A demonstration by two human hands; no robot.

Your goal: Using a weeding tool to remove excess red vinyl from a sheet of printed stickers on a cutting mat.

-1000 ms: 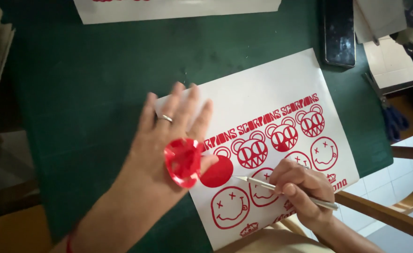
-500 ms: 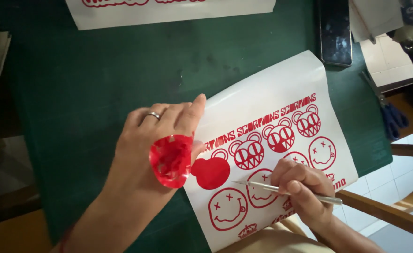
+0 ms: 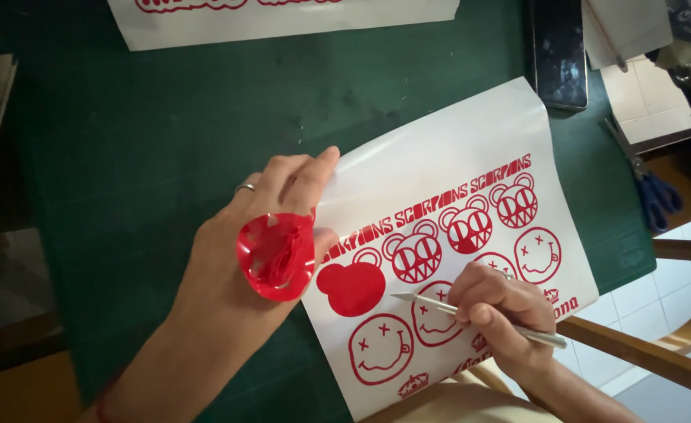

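Weeding work fills this moment: the right hand [image 3: 502, 309] is clenched around a slim craft knife [image 3: 471, 315], pen-fashion, its point aimed at the solid red bear head [image 3: 351, 287] on the white sticker sheet [image 3: 439, 157]. That sheet lies tilted on the green cutting mat [image 3: 165, 141], its lower part reaching the near edge of the counter. The left hand [image 3: 259, 243] lies flat, fingertips pressing the sheet's left edge, grasping nothing; a crumpled wad of peeled red vinyl [image 3: 276, 254] clings to the back of it.

To do this well, the blade would best stay low and nearly flat, so that the tip lifts only the waste film and does not score the backing. The left hand's pressure seems rightly placed, close to the cut, since the sheet curls at its upper corner and could shift. Small pieces inside the bear face look fragile; slow picking from an outer edge inward would probably spare them.

Scissors [image 3: 651, 188] and a dark phone [image 3: 557, 51] lie toward the counter's far right corner.
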